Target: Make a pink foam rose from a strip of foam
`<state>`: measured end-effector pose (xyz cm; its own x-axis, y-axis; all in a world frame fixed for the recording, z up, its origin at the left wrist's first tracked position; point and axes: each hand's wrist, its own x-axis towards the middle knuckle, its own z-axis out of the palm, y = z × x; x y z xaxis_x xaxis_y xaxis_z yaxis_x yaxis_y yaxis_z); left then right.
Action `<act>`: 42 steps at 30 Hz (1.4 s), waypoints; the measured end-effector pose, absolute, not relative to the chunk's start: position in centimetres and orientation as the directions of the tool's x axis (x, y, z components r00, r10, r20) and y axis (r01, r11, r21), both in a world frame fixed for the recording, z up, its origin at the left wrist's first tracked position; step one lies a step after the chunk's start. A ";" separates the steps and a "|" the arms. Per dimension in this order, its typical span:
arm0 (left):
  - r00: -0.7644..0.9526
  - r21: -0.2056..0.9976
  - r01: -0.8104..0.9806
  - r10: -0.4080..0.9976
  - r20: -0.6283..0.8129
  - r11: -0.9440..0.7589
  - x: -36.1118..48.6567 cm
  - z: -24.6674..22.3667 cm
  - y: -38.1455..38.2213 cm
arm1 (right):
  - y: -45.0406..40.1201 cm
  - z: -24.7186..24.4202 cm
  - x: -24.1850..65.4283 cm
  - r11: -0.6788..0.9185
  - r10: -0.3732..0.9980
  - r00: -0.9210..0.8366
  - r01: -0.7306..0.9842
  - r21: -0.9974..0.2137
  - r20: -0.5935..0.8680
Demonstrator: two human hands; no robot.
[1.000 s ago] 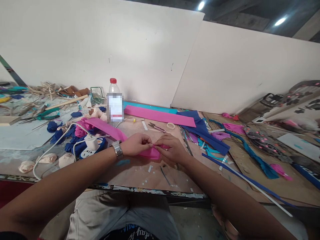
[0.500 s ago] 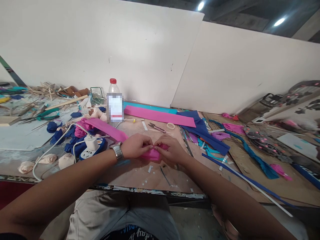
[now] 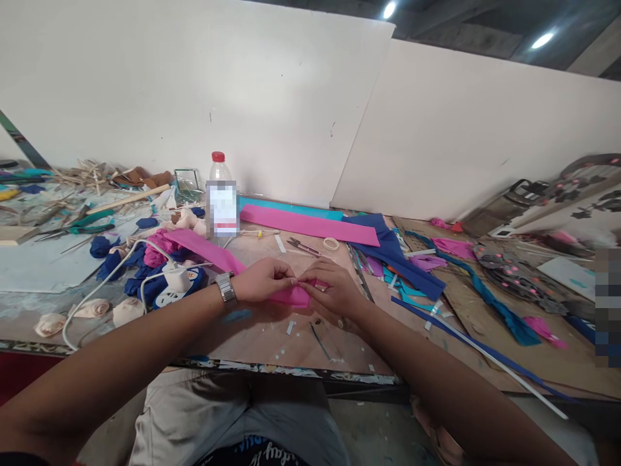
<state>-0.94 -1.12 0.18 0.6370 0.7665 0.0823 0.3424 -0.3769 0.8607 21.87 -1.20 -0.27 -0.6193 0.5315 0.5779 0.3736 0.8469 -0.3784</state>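
A long pink strip of crepe paper [image 3: 208,249] runs from the left toward my hands, its near end bunched under my fingers. My left hand [image 3: 266,281] pinches that end between thumb and forefinger. Close against it, my right hand [image 3: 330,286] pinches the same end from the other side, the fingertips of both hands almost touching. Beyond the hands lie small scissors-like snips [image 3: 304,247] and a roll of tape [image 3: 331,244]. A second pink strip [image 3: 310,224] lies flat farther back.
A red-capped bottle [image 3: 219,171] stands behind my left hand. A power strip [image 3: 187,288] with a white cable is at the left, among blue, pink and cream paper rosettes. Blue paper strips [image 3: 412,265] and cardboard [image 3: 466,298] lie at the right. Green-handled pliers [image 3: 92,223] lie far left.
Both hands stay at the same spot on the pink strip. The fingers have shifted slightly, and the bunched paper end shows a little less below them.
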 end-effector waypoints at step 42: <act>0.640 0.393 0.624 0.730 0.238 -0.675 -0.9 0.4 -2.1 | -1.1 -0.9 22.0 0.681 0.728 -0.502 0.450 -0.578 0.467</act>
<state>-0.95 -2.10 0.36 0.6404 0.7303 0.2377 0.6240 -0.6752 0.3933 21.97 -1.11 -0.90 -0.5022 0.7278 0.4670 0.4499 0.6811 -0.5777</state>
